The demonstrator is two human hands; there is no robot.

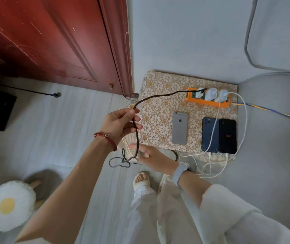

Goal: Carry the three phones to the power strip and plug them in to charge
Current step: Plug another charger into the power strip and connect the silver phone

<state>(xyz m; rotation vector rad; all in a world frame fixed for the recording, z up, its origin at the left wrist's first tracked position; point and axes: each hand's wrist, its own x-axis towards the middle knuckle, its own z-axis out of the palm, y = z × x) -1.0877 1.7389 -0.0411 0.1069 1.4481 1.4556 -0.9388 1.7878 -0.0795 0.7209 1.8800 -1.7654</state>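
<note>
My left hand grips a black braided cable that runs from the leftmost white charger on the orange power strip. Lower down, the cable crosses the straight, blurred fingers of my right hand, and its free end lies looped on the floor. A grey phone lies face down on the patterned table with no cable in it. To its right, a blue phone and a black phone lie side by side, each with a white cable at its near end.
A red door stands at the left, and grey walls meet behind the table. A fried-egg cushion stool sits at the lower left. A blue-yellow cord leaves the strip to the right. My sandalled foot stands by the table's near edge.
</note>
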